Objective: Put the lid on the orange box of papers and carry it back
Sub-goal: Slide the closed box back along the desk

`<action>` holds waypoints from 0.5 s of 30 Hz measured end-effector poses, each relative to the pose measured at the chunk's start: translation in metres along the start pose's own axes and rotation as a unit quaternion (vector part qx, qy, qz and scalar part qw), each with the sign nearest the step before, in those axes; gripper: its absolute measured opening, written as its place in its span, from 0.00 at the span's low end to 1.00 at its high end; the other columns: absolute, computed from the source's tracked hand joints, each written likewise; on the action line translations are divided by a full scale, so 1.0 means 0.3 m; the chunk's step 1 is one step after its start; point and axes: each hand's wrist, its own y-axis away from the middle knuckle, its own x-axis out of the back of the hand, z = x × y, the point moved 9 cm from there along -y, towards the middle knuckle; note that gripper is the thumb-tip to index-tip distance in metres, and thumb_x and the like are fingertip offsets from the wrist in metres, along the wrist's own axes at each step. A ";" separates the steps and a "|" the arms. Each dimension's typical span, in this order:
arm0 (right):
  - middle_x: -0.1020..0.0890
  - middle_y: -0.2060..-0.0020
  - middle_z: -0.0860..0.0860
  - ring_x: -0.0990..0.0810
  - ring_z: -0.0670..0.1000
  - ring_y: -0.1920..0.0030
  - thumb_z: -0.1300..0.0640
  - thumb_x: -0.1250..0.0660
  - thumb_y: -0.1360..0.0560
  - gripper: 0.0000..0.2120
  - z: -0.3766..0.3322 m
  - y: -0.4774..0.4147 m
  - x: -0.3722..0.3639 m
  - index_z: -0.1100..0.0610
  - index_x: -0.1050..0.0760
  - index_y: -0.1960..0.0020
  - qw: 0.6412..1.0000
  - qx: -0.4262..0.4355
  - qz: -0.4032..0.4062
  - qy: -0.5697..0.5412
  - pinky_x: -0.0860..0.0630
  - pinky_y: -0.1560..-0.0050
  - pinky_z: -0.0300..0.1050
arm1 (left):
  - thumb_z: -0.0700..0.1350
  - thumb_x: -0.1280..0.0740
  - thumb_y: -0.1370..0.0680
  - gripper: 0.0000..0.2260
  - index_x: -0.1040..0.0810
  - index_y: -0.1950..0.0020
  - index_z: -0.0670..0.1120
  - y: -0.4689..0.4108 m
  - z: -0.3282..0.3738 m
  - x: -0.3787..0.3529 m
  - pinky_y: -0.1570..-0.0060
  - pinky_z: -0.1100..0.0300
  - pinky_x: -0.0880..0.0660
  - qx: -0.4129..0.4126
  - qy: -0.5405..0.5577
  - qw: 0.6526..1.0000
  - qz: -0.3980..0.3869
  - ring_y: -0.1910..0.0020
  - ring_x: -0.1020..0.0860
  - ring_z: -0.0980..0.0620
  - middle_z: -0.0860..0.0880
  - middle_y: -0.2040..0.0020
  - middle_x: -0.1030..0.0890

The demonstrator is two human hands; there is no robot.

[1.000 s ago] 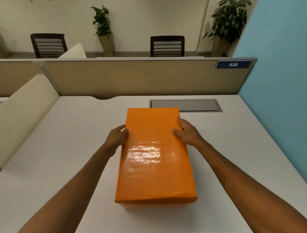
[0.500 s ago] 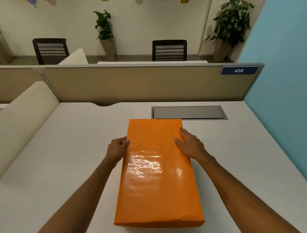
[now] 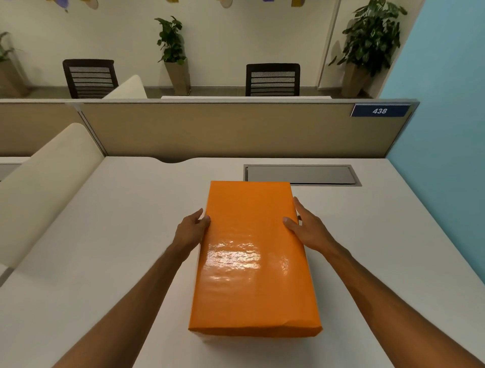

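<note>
Orange box (image 3: 253,258), lid on, rests on the desk (image 3: 105,249), long axis running away from you; your left hand (image 3: 193,229) and right hand (image 3: 308,229) clasp its far long sides, equally near.

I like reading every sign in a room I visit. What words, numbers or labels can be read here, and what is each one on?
"438": white digits on a blue plate at the top right of the tan partition behind the desk.
Orange box: no print shows on its glossy top.
Coloured shapes on the far wall: cut off by the picture's edge, nothing readable.
No other text is visible.
</note>
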 end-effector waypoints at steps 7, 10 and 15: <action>0.32 0.25 0.53 0.28 0.58 0.30 0.39 0.38 0.23 0.36 0.087 0.198 -0.020 0.49 0.45 0.20 0.996 -0.043 0.015 -0.081 0.29 0.35 0.58 | 0.55 0.39 0.19 0.21 0.29 0.27 0.50 0.188 -0.064 -0.003 0.37 0.39 0.26 -0.038 0.011 0.999 -0.024 0.36 0.23 0.44 0.48 0.32 0.22; 0.27 0.28 0.53 0.24 0.56 0.34 0.41 0.37 0.23 0.33 0.111 0.282 -0.033 0.50 0.40 0.22 0.992 -0.050 0.021 -0.113 0.26 0.39 0.53 | 0.55 0.39 0.19 0.22 0.29 0.26 0.49 0.258 -0.119 -0.004 0.36 0.38 0.27 -0.027 0.020 0.999 -0.028 0.36 0.22 0.44 0.48 0.32 0.22; 0.25 0.32 0.53 0.23 0.52 0.42 0.42 0.35 0.23 0.29 0.137 0.387 -0.067 0.49 0.35 0.25 0.984 -0.055 0.029 -0.165 0.23 0.44 0.52 | 0.56 0.36 0.21 0.23 0.31 0.26 0.54 0.345 -0.191 -0.039 0.41 0.41 0.23 -0.012 0.059 0.997 -0.048 0.39 0.20 0.45 0.52 0.34 0.21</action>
